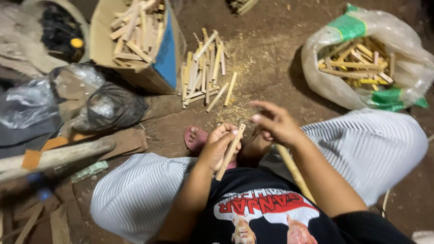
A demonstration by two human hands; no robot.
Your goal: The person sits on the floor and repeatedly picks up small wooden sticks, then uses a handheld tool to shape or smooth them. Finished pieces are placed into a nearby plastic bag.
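left hand (220, 147): my fingers are closed around a short pale bamboo stick (231, 151), held tilted above my lap.
right hand (275, 123): fingers spread loose, gripping nothing, just beside the stick's top.
ahead: loose pile of cut sticks (205, 70) on the dirt floor (271, 58).
right: clear plastic sack of sticks (361, 56).
left: cardboard box of sticks (135, 36).

Dim warm light, blurred lower-left edge, wide-angle distortion.

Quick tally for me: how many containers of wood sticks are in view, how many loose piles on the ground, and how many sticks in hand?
Cardboard box of sticks: 1
Plastic sack of sticks: 1
Loose pile on the ground: 1
Stick held in left hand: 1
Total: 4
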